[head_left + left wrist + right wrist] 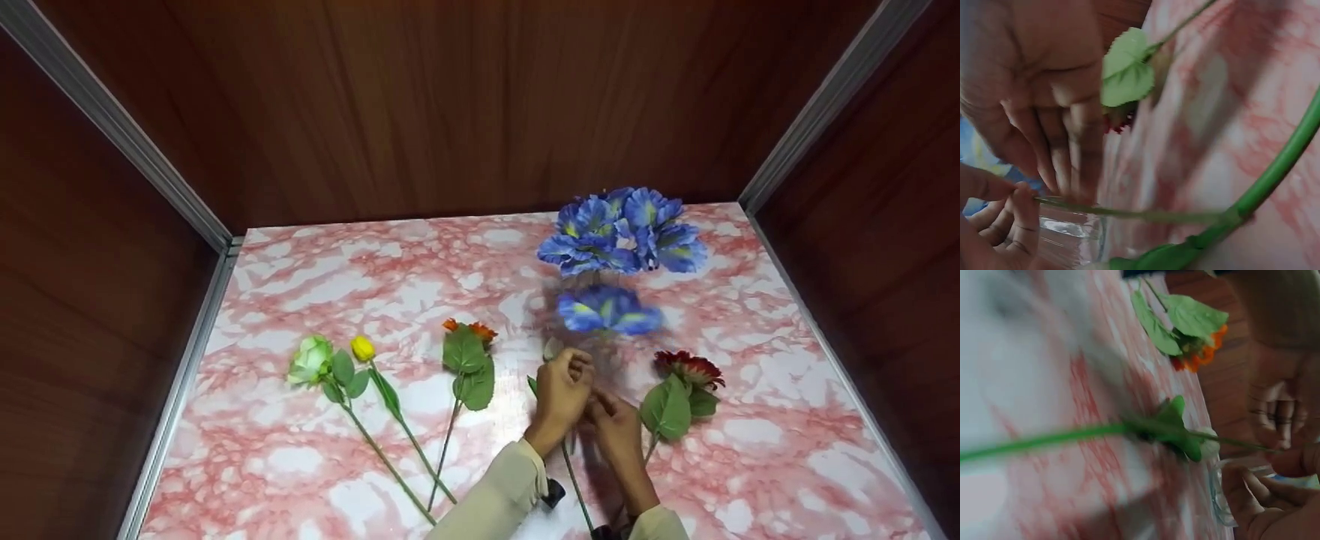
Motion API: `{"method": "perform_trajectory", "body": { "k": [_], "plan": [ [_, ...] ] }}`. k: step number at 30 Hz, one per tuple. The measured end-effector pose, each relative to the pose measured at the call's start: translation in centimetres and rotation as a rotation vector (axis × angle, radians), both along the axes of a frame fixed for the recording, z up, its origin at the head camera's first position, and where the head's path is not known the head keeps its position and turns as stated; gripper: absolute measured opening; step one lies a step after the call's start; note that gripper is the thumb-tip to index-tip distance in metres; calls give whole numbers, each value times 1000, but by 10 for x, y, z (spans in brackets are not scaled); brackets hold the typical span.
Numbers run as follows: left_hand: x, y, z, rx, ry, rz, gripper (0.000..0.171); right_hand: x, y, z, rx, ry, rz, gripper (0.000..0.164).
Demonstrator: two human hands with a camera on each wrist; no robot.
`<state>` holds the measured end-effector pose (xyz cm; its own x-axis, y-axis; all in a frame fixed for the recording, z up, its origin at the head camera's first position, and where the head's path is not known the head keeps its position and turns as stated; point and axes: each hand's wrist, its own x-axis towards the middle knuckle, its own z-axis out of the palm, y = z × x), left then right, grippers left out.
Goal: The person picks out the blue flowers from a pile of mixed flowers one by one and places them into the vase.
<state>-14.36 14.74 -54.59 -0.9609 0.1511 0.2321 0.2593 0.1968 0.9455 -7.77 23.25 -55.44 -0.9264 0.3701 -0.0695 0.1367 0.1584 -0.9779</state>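
Note:
My left hand (562,386) has its fingers curled and pinches a thin side shoot of a green flower stem (577,484). Close against it, my right hand (616,429) has thumb and fingertips at the same shoot. A thicker green stem (1275,174) crosses the left wrist view, and the shoot (1145,215) runs from it to the fingertips. A pale bloom (552,349) and a green leaf (1176,430) belong near this stem. Just beyond the hands is a clear container (1069,233), mostly hidden. A blurred blue flower (611,310) shows above the hands.
A bunch of blue flowers (622,231) stands at the back right. To the left lie a pale green rose (310,361), a yellow tulip (363,348) and an orange flower (472,330). A dark red flower (690,369) lies at the right. Wood-panelled walls (450,112) enclose the table.

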Motion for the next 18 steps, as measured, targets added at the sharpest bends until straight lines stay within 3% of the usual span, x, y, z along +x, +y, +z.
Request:
{"method": "perform_trajectory", "body": {
  "k": [5,9,12,18],
  "plan": [
    [-4,-3,10,179,-74,76,11,1,-4,-5,-42,63,93,27],
    [-1,-13,37,309,-125,87,10,1,-2,-5,-67,128,132,28],
    [1,-18,54,389,-140,71,9,1,0,-5,-4,153,130,27],
    [-3,-22,58,426,-101,79,6,-1,0,-5,61,170,129,26]
  ]
}}
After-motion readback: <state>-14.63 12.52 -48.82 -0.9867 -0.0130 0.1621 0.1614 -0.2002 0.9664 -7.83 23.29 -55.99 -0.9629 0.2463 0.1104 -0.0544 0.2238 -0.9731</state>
